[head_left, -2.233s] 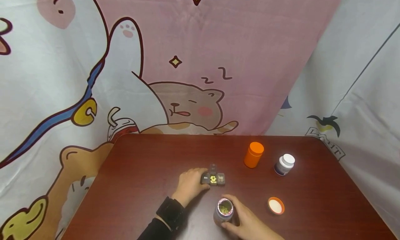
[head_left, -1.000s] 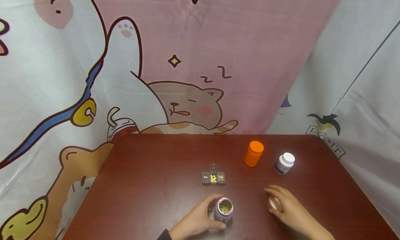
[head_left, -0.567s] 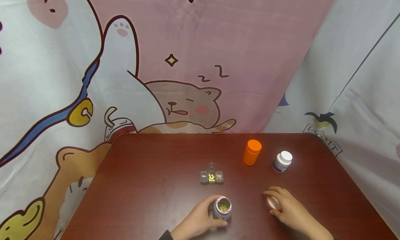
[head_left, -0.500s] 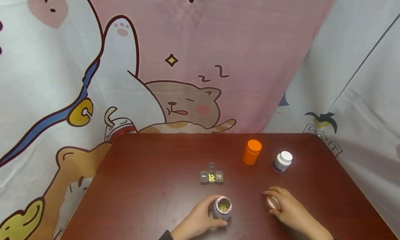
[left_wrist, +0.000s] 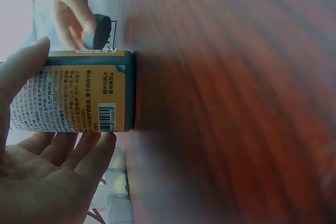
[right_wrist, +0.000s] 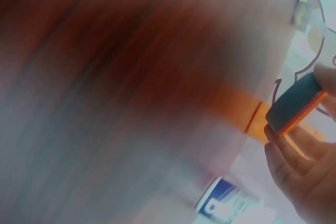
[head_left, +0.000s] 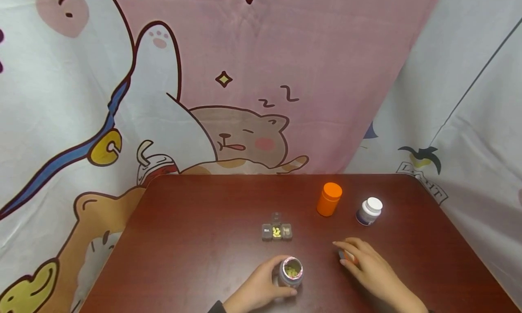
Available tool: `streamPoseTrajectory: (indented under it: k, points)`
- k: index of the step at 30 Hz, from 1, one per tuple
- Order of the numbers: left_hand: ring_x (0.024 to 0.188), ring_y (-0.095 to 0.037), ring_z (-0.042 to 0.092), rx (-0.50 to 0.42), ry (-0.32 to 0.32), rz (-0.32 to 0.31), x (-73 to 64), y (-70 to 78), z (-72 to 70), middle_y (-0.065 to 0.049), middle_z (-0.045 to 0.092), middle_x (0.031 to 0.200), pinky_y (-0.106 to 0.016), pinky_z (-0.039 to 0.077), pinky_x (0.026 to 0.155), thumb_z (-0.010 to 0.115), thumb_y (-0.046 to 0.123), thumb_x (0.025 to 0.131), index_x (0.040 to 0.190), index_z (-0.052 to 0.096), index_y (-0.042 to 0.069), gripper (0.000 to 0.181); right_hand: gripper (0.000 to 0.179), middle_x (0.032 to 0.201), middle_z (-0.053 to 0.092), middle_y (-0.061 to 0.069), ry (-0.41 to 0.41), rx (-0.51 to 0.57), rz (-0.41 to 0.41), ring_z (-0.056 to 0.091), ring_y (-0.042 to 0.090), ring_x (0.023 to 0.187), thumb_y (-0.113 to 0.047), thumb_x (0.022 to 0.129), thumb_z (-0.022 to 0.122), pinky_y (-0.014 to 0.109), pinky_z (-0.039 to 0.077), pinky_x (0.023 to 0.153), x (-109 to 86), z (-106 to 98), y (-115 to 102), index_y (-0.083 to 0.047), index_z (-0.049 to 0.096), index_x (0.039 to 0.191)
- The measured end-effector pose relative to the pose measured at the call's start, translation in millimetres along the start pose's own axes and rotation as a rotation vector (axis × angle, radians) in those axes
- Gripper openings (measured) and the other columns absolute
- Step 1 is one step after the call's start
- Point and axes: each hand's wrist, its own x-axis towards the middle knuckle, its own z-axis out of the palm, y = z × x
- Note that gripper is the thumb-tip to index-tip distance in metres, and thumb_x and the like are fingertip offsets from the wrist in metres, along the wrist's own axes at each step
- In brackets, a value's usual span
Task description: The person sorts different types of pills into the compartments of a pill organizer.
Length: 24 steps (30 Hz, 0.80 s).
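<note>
My left hand [head_left: 257,286] grips an uncapped pill bottle [head_left: 291,276] standing upright near the front of the table. Yellowish tablets [head_left: 291,271] show inside its mouth. In the left wrist view the bottle's label [left_wrist: 89,98] is orange and covered in print, with the thumb on one side and fingers on the other. To the right, my right hand [head_left: 373,268] pinches the bottle cap [right_wrist: 295,103], dark outside with an orange rim, tipped onto its edge. Beyond the bottle sits a small pill organizer [head_left: 267,232]; its middle compartment is open and holds yellow tablets [head_left: 277,232].
An orange bottle [head_left: 329,199] with its lid on stands toward the back right. Beside it is a white bottle [head_left: 369,211] with a dark blue label. A printed cloth [head_left: 326,77] hangs behind the brown table [head_left: 195,213].
My left hand has gone from the pill organizer to the bottle, which the right hand held before. My right hand has reached the cap, then tilted it up and shifted it slightly left.
</note>
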Motion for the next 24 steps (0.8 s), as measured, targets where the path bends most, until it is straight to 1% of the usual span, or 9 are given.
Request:
streamPoseTrajectory:
  k: [5,7,10,12,16,18,20,22,24]
  points:
    - [0.114,-0.012,0.052,-0.003,0.001,0.013,1.7,-0.7,1.7,0.010,0.059,0.119,-0.040,0.038,0.100,0.082,0.035,0.069,0.126,0.054,0.023,0.065,0.038,0.116,0.055,-0.006,0.033,0.055,0.028,0.054,0.010,0.098,-0.021,0.082,0.073,0.039,0.051,0.077,7.6,-0.6,-15.2,-0.024,0.064,0.118]
    - [0.114,-0.012,0.052,-0.006,0.003,0.013,2.1,-0.7,2.2,0.010,0.059,0.119,-0.040,0.037,0.100,0.082,0.035,0.069,0.126,0.054,0.023,0.065,0.035,0.118,0.054,-0.009,0.033,0.089,0.054,0.055,0.009,0.098,-0.023,0.085,0.070,0.039,0.051,0.078,11.1,-1.4,-22.1,-0.025,0.062,0.119]
    - [0.114,-0.012,0.052,-0.014,0.002,0.012,1.7,-0.5,2.3,0.010,0.059,0.119,-0.040,0.037,0.100,0.082,0.035,0.069,0.126,0.054,0.023,0.065,0.034,0.120,0.053,-0.013,0.023,0.144,0.098,0.054,0.008,0.103,-0.027,0.089,0.066,0.037,0.049,0.083,16.3,-3.0,-32.9,-0.029,0.058,0.122]
    - [0.113,-0.012,0.052,-0.022,0.003,0.014,1.3,-0.5,1.9,0.010,0.060,0.118,-0.040,0.038,0.099,0.082,0.035,0.069,0.126,0.055,0.023,0.065,0.035,0.120,0.051,-0.017,0.028,0.181,0.101,0.053,0.007,0.105,-0.028,0.090,0.065,0.031,0.046,0.087,19.6,-3.9,-40.0,-0.030,0.055,0.123]
    - [0.113,-0.012,0.052,-0.019,0.006,0.019,0.6,-0.9,0.9,0.009,0.060,0.118,-0.040,0.038,0.099,0.082,0.036,0.068,0.126,0.055,0.023,0.065,0.040,0.119,0.052,-0.017,0.067,0.281,0.078,0.053,0.007,0.107,-0.026,0.086,0.070,0.020,0.040,0.091,25.8,-4.7,-55.0,-0.027,0.052,0.121]
    - [0.113,-0.012,0.053,-0.016,0.006,0.023,0.3,-1.2,0.4,0.009,0.060,0.118,-0.040,0.039,0.098,0.082,0.036,0.069,0.126,0.055,0.022,0.065,0.040,0.120,0.054,-0.016,0.079,0.362,0.075,0.054,0.009,0.107,-0.023,0.084,0.072,0.021,0.042,0.090,29.0,-4.8,-62.4,-0.025,0.051,0.118]
    - [0.113,-0.013,0.053,-0.016,0.002,0.026,0.2,-1.4,0.0,0.008,0.060,0.119,-0.040,0.039,0.098,0.082,0.036,0.069,0.127,0.054,0.022,0.065,0.038,0.121,0.055,-0.012,0.077,0.482,0.078,0.056,0.012,0.108,-0.020,0.084,0.071,0.026,0.046,0.089,32.1,-5.1,-68.9,-0.020,0.049,0.115]
    - [0.114,-0.013,0.052,-0.024,-0.003,0.029,0.4,-1.7,-0.1,0.008,0.060,0.119,-0.041,0.039,0.098,0.081,0.035,0.070,0.127,0.054,0.022,0.065,0.035,0.122,0.057,-0.007,0.056,0.635,0.092,0.057,0.014,0.110,-0.017,0.085,0.070,0.030,0.048,0.088,35.0,-5.5,-74.4,-0.016,0.046,0.110]
    - [0.114,-0.013,0.052,-0.034,-0.007,0.030,0.7,-2.2,0.1,0.007,0.060,0.120,-0.041,0.038,0.099,0.081,0.035,0.070,0.127,0.054,0.022,0.065,0.032,0.123,0.058,0.000,0.028,0.812,0.106,0.057,0.016,0.113,-0.011,0.086,0.068,0.031,0.047,0.089,37.3,-5.5,-79.0,-0.010,0.044,0.107]
